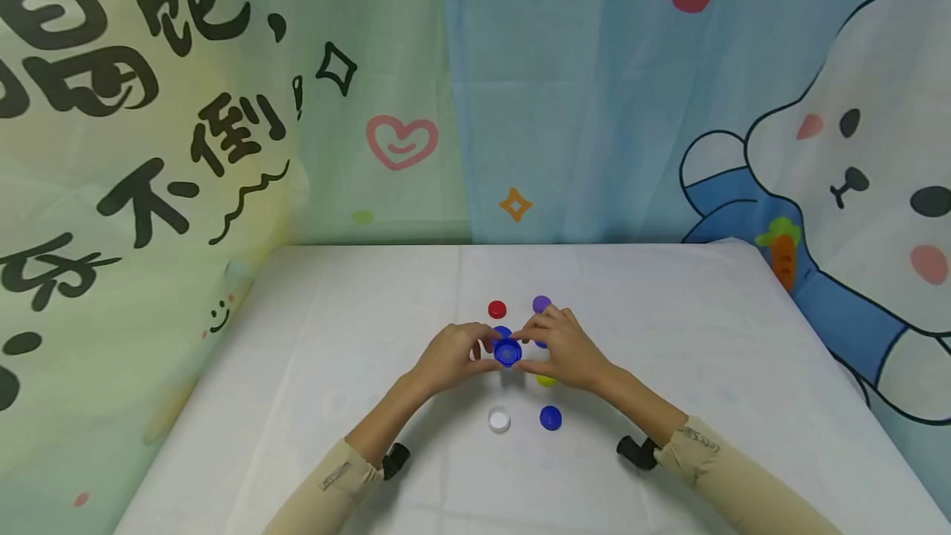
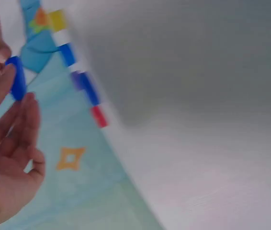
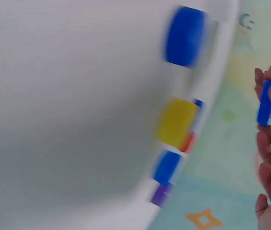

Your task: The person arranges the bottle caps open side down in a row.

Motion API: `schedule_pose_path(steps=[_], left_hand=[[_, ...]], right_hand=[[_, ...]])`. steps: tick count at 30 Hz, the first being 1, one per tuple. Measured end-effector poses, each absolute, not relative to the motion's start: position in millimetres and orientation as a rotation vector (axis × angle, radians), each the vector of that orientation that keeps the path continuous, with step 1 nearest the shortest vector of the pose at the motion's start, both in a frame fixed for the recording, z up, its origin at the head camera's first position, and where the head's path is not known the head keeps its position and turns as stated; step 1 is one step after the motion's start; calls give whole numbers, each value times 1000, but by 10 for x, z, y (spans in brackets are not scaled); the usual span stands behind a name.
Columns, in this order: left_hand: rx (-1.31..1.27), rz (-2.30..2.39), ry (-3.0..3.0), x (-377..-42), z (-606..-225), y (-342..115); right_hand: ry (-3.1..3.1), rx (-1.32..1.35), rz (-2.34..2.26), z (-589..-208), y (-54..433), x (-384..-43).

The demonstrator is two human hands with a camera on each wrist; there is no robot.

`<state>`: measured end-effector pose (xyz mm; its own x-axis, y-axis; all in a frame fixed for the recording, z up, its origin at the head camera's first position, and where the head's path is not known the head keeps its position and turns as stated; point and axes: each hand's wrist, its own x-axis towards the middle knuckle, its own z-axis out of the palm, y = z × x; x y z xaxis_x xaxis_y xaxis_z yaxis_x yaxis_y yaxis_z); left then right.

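A blue bottle cap (image 1: 508, 352) is held above the table between both hands, its hollow inner side facing the head camera. My left hand (image 1: 455, 355) pinches its left edge with thumb and fingertips. From the other side, my right hand (image 1: 570, 355) pinches the right edge. Both wrist views show the cap edge-on, as a thin blue disc (image 2: 16, 79). Just behind it lies another blue cap (image 1: 502, 330), partly covered. A yellow cap (image 1: 546, 381) and one more blue cap (image 1: 541, 344) are partly hidden by the right hand.
On the white-covered table (image 1: 334, 312), a red cap (image 1: 497, 310) and a purple cap (image 1: 541, 304) lie farther back. Nearer the front are a white cap (image 1: 499, 419) and a blue cap (image 1: 551, 418). A printed curtain (image 1: 594, 106) hangs behind the table.
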<state>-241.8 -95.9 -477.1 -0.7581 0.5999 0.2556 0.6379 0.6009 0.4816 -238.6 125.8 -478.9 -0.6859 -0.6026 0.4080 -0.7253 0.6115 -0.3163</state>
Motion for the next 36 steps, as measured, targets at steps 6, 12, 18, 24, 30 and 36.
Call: schedule_pose_path(steps=[6, 12, 18, 24, 30, 36], left_hand=[[-1109, -847, -2417, -2231, -4379, -933], [-1161, -888, -2202, -2026, -4104, -870], [-1064, -1249, -2323, -1909, -4050, -816], [-676, -1973, -2571, -1891, -4080, -808], [-465, -2247, -2595, -1869, -4086, -775], [-462, -2142, -2617, -1867, -4118, -754]], right_hand=[[-2279, 1090, 799, -4332, 1398, -2172], [-2136, 1123, 839, -4024, 1480, -1951], [-2128, 1108, 809, -3967, 1539, -1867], [-2143, 1095, 825, -4012, 1551, -1850], [-2179, 1081, 819, -4023, 1541, -1834], [-2216, 1056, 809, -4043, 1541, -1829]])
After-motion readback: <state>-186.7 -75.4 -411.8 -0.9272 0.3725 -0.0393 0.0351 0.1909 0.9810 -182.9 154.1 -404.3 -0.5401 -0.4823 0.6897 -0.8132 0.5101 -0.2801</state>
